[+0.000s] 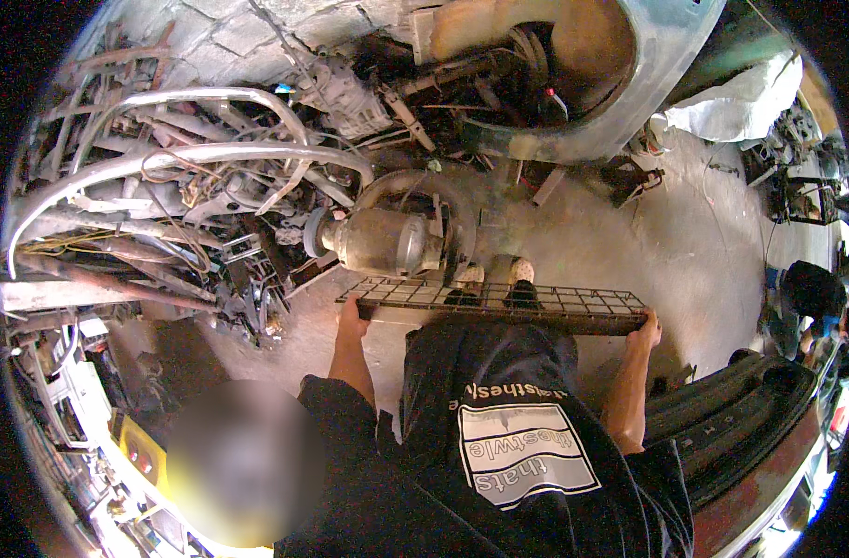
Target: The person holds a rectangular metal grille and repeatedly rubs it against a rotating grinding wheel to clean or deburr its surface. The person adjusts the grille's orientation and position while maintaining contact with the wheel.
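A long, narrow metal rack (499, 320) with a wire grid is held level across the front of my body. My left hand (351, 316) is closed round its left end, and my right hand (647, 329) grips the right end. Through the grid and just past it, my light-toed shoes (522, 270) show on the floor. Beyond the rack's left half lies a dusty, cylindrical motor-like machine (373, 240), with a round, tyre-like ring (462, 209) behind it. The fingers under the rack are partly hidden.
Bent metal tubes (201, 153) and scrap are heaped at the left. A grey car body panel (620, 121) stands at the back, near a white sheet (745, 98). A long black part (731, 400) lies at the right, near what looks like another person (810, 288).
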The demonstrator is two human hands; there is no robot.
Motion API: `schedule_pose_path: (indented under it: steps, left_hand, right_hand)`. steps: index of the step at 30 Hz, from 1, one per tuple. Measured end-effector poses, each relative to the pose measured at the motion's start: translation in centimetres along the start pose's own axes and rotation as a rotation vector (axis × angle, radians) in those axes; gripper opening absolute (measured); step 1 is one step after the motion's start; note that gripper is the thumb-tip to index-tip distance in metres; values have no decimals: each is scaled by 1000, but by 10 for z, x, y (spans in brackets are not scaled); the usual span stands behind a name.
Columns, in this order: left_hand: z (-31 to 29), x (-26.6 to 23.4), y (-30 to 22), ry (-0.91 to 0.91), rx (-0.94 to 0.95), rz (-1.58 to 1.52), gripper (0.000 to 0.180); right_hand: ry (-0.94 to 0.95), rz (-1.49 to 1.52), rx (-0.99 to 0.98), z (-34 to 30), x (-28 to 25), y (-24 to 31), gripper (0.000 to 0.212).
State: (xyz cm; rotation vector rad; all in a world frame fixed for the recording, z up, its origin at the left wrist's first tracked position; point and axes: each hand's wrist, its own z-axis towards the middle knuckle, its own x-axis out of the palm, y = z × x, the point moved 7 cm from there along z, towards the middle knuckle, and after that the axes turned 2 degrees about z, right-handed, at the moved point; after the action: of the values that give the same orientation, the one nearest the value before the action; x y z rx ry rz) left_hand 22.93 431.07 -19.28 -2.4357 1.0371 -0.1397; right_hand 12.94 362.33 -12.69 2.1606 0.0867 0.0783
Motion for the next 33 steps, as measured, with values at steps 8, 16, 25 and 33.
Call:
schedule_pose_path:
  steps: [8,16,25,33]
  left_hand:
    - [2,2,1,110,-3,-72,22]
    - [8,-8,1,73,-2,-44,20]
    - [17,-19,-1,55,3,-64,22]
    - [11,-21,-5,81,-30,-43,21]
  right_hand:
    - [48,59,-18,0,5,-2,15]
    - [147,38,13,9,6,-13,11]
    - [103,34,15,2,7,-14,9]
    - [160,12,6,6,10,-19,12]
